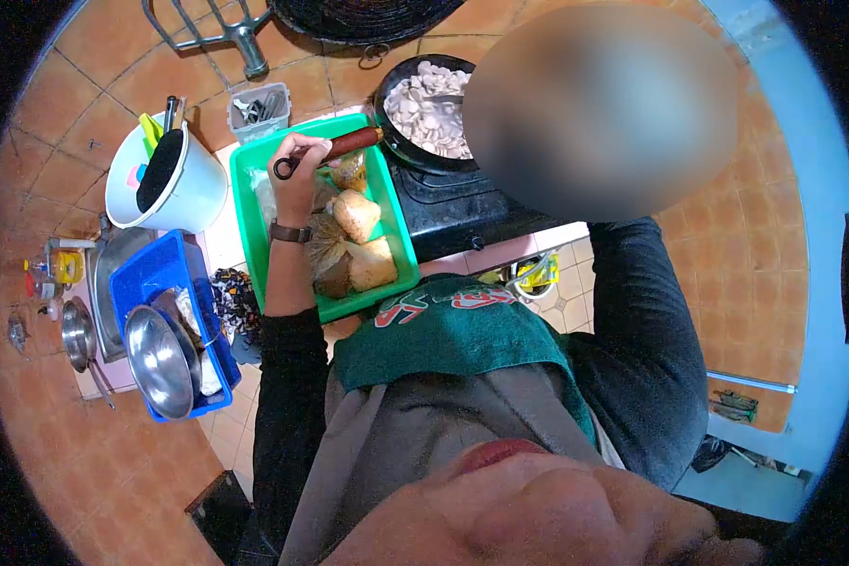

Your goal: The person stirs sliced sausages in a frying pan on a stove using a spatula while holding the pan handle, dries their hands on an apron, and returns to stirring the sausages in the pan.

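Note:
My left hand, with a watch on its wrist, is closed around the brown handle of a black pan. The pan holds pale sliced pieces and sits on a black stove. The hand hovers over a green tray that holds several tied bags of food. My right sleeve runs up the right side into a blurred patch, so my right hand is hidden. I wear a green apron.
A white bucket with utensils stands left of the tray. A blue crate holds a steel bowl. A small grey container sits behind the tray. The floor is orange tile.

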`<state>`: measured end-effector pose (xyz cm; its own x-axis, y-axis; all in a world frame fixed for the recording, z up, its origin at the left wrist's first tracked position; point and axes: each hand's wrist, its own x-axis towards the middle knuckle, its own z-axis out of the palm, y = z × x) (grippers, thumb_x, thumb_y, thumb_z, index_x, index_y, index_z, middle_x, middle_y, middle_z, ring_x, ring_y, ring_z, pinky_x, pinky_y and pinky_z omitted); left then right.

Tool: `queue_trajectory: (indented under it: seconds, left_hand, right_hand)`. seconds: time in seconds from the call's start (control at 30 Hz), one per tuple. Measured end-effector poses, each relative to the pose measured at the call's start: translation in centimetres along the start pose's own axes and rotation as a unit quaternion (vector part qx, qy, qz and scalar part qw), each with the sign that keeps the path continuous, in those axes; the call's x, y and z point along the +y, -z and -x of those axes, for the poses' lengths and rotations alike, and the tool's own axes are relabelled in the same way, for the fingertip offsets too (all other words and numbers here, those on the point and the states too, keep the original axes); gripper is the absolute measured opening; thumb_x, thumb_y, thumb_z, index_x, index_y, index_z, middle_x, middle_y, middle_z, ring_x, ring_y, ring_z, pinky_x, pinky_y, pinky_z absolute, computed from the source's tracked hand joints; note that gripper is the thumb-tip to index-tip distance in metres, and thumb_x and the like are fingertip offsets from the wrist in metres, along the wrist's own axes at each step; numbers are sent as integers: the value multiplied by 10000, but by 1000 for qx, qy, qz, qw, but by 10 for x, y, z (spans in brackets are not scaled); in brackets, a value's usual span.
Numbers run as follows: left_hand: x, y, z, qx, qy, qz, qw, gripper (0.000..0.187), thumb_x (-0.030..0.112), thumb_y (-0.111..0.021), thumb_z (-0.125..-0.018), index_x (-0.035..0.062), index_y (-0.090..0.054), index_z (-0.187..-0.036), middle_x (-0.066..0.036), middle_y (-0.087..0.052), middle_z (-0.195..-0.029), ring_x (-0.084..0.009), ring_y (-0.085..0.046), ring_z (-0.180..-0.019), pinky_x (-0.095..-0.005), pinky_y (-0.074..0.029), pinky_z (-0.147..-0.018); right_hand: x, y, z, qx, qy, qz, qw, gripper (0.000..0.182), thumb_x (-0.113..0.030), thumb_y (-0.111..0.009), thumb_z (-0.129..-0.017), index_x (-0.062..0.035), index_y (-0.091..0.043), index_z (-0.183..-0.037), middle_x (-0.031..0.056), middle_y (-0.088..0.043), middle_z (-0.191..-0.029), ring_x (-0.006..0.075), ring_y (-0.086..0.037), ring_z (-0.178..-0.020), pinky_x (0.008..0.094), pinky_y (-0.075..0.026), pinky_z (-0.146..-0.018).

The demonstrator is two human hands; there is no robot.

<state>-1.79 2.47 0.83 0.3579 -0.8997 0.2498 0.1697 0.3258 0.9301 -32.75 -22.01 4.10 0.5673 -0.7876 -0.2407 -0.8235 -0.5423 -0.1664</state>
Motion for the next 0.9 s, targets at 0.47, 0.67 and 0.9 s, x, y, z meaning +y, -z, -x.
queue_trajectory:
  seconds: [0.47,0.67,0.9]
  left_hand:
    - [-1,-3,5,18,15,-29,999,135,64,-674,-816,-48,-661,-889,-84,-657,-850,-153,-649,-724,-294,-587,-627]
    - [0,0,3,6,22,-32,999,129,63,-665,-819,-53,-661,-874,-92,-665,-829,-156,-658,-705,-287,-568,-625]
    - [4,3,4,-10,42,-42,998,143,94,-657,-842,-36,-644,-901,-94,-667,-837,-168,-664,-706,-261,-519,-672]
  right_hand:
    - [-66,13,68,-164,18,159,974,323,-239,-619,-759,-46,-682,-1010,199,-675,-1024,353,-655,-961,429,-524,-816]
    - [-99,-59,38,-52,25,59,997,351,-161,-526,-856,-158,-621,-1194,191,-658,-1066,366,-625,-1010,435,-483,-883]
    - [-74,-69,0,5,-97,-29,995,359,-226,-630,-781,-21,-662,-1073,234,-657,-1053,349,-646,-1000,433,-507,-863]
